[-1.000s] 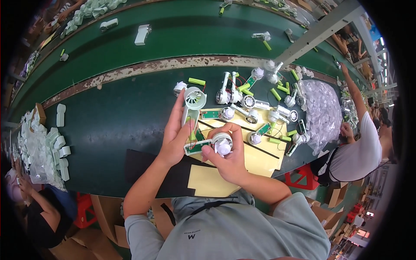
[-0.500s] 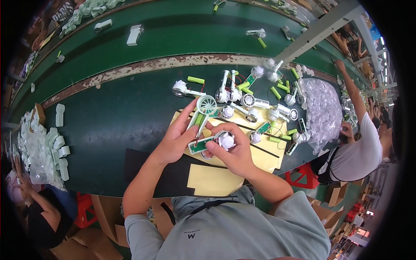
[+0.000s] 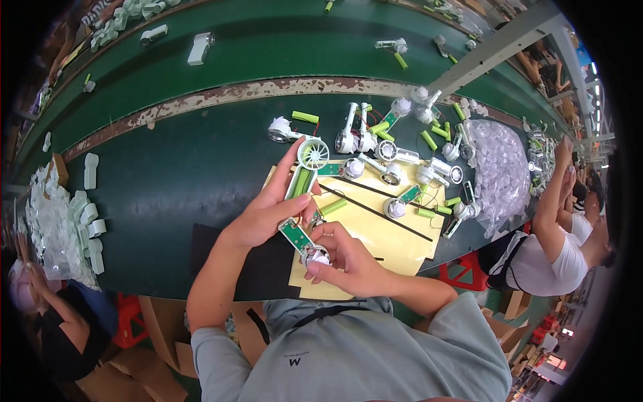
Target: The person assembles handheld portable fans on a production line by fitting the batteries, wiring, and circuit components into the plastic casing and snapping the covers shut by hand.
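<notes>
My left hand (image 3: 261, 218) is closed round the handle of a pale green handheld fan shell (image 3: 313, 154), its round grille facing up. A light green battery (image 3: 303, 181) lies inside that handle. My right hand (image 3: 351, 266) grips a fan motor assembly with a white impeller (image 3: 317, 257), just below and to the right of the shell. From the assembly a green circuit board (image 3: 295, 233) points up toward my left fingers; whether they touch it I cannot tell. Another green battery (image 3: 333, 206) lies on the yellow sheet (image 3: 362, 218) beyond my right hand.
Several fan assemblies (image 3: 390, 173) and batteries lie across the bench's far right, beside a clear bag of white parts (image 3: 499, 171). Pale shells (image 3: 87, 214) are piled at the left. Behind runs a green conveyor (image 3: 281, 50); a metal post (image 3: 492, 53) rises at right. Co-workers (image 3: 559, 248) sit either side.
My right hand has drawn the motor assembly down toward me, turning it so the board points up and left. My left hand keeps the shell nearly in place. The co-worker at right has raised their arms.
</notes>
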Tool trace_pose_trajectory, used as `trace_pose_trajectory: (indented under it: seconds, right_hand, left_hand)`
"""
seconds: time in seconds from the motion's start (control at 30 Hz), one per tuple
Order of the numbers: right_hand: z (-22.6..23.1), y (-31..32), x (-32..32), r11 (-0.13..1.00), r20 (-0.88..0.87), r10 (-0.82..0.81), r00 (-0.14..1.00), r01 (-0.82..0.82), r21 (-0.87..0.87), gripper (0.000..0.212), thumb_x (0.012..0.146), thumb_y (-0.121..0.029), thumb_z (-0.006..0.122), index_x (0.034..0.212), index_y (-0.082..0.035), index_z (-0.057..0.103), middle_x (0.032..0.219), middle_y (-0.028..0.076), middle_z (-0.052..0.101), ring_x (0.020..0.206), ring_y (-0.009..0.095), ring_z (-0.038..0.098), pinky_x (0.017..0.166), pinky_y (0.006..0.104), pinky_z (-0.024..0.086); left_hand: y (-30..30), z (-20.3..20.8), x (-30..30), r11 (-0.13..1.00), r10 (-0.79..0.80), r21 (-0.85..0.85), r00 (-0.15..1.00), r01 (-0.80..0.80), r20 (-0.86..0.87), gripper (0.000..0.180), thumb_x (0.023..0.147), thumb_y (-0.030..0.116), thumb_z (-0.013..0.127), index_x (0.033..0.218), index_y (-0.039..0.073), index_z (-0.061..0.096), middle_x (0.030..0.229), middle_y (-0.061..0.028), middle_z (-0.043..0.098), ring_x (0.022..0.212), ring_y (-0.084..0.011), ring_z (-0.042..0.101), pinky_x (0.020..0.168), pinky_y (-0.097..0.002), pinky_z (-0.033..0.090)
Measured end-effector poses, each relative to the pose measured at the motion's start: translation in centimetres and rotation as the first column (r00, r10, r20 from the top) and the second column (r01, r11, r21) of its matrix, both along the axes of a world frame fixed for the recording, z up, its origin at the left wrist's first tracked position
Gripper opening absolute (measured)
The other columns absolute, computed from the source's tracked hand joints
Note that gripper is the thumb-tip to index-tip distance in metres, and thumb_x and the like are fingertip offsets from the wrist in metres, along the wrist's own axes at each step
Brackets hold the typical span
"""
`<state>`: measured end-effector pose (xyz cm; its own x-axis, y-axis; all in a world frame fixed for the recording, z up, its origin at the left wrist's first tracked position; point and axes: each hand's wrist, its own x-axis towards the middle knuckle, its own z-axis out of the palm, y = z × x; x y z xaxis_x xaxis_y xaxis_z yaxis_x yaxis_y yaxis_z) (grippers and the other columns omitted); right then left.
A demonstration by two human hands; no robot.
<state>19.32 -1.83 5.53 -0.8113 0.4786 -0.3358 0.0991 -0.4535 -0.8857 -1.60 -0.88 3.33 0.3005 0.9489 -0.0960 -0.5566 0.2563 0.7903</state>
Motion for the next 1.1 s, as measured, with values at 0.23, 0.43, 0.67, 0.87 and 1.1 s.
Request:
trace_pose_trajectory:
  seconds: [0.23,0.43,0.67,0.87,1.1]
  right_hand:
    - [-1.4,-2.6,1.0,0.919,0.040,0.138,0.990,-0.143,0.368,0.057,0.099,-0.018,0.054,0.144,0.001,0.023,0.093,0.013,0.063,0.077,0.017,0.065,0.068,0.0313,0.053]
    - [-3.1,-5.9,0.8,0.848,0.312,0.077,0.947,-0.227,0.479,0.041,0.092,-0.014,0.064,0.128,-0.001,0.048,0.100,0.008,0.062,0.073,0.014,0.066,0.055,0.0293,0.052]
    - [-3.3,-6.8,-0.2,0.362,0.385,-0.044,0.922,-0.345,0.866,0.022,0.083,-0.018,0.070,0.099,-0.006,0.060,0.091,0.007,0.054,0.074,0.023,0.062,0.061,0.0331,0.051]
    - [-3.7,-5.9,1.1,0.460,0.254,0.213,0.943,-0.327,0.826,0.015,0.086,-0.015,0.065,0.094,-0.006,0.057,0.094,0.009,0.053,0.087,0.025,0.059,0.073,0.0344,0.050]
    - [-0.1,3.0,5.9,0.726,0.462,-0.070,0.884,-0.272,0.631,0.008,0.089,-0.005,0.065,0.094,-0.001,0.060,0.083,0.010,0.059,0.066,0.022,0.061,0.061,0.0305,0.050]
  left_hand:
    - [0.4,-0.2,0.0,0.995,-0.088,0.054,0.980,0.080,0.180,0.087,0.093,0.009,0.054,0.157,0.016,-0.005,0.117,-0.0122,0.050,0.080,-0.0161,0.056,0.071,-0.0284,0.046]
    - [0.4,-0.8,0.0,0.995,-0.077,0.081,0.927,0.051,0.366,0.082,0.090,0.001,0.043,0.157,0.014,-0.002,0.117,-0.0146,0.050,0.076,-0.0162,0.054,0.064,-0.0280,0.045]
    - [0.6,-0.9,-0.4,0.993,0.044,0.090,0.934,-0.081,0.356,0.080,0.094,0.006,0.048,0.157,0.017,0.001,0.120,-0.0151,0.050,0.072,-0.0137,0.051,0.061,-0.0274,0.043]
    - [0.7,-1.0,-0.5,0.992,0.086,0.063,0.948,-0.110,0.307,0.080,0.094,0.006,0.048,0.157,0.021,0.001,0.125,-0.0175,0.051,0.073,-0.0137,0.052,0.066,-0.0290,0.046]
    - [0.9,-0.6,-0.8,0.985,0.141,0.049,0.939,-0.165,0.314,0.074,0.093,0.005,0.044,0.156,0.018,0.010,0.128,-0.0259,0.052,0.070,-0.0130,0.054,0.062,-0.0273,0.047]
